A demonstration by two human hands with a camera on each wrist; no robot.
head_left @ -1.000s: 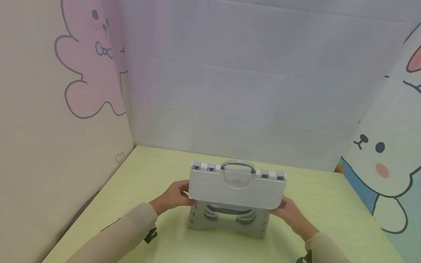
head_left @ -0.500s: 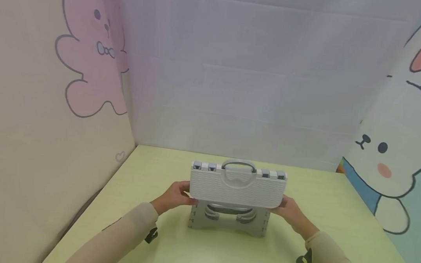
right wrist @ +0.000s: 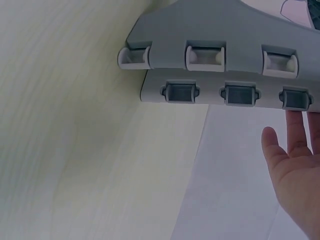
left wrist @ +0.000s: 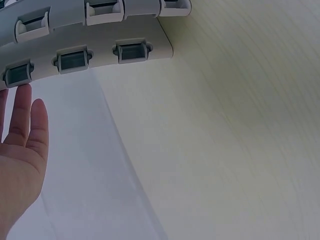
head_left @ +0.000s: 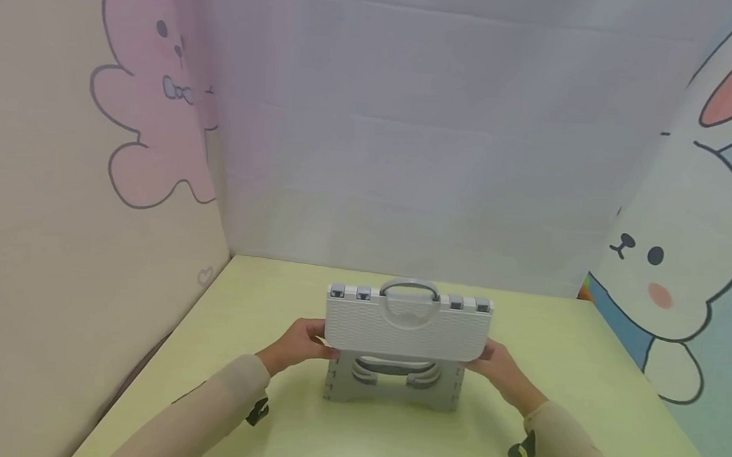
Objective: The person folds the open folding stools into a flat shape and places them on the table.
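Note:
A folding step stool [head_left: 361, 330] stands on the table in front of me. Its white woven-textured top is tilted toward me, with a grey carry handle [head_left: 410, 283] along the upper edge. Below it show the grey legs [head_left: 389, 391], partly unfolded. My left hand [head_left: 296, 341] grips the stool's left side, thumb toward me at the lower corner. On the opposite side, my right hand [head_left: 502, 372] holds the right edge, some fingers hidden behind the panel. Both wrist views show fingertips at the edge of the hinged grey side panels [left wrist: 102, 55].
The pale yellow table [head_left: 580, 388] spreads around the stool. White cloth [head_left: 406, 155] hangs behind it, and printed cloth walls [head_left: 675, 303] close off both sides. A dark strap [head_left: 258, 411] hangs from the left wrist, another strap [head_left: 523, 455] from the right.

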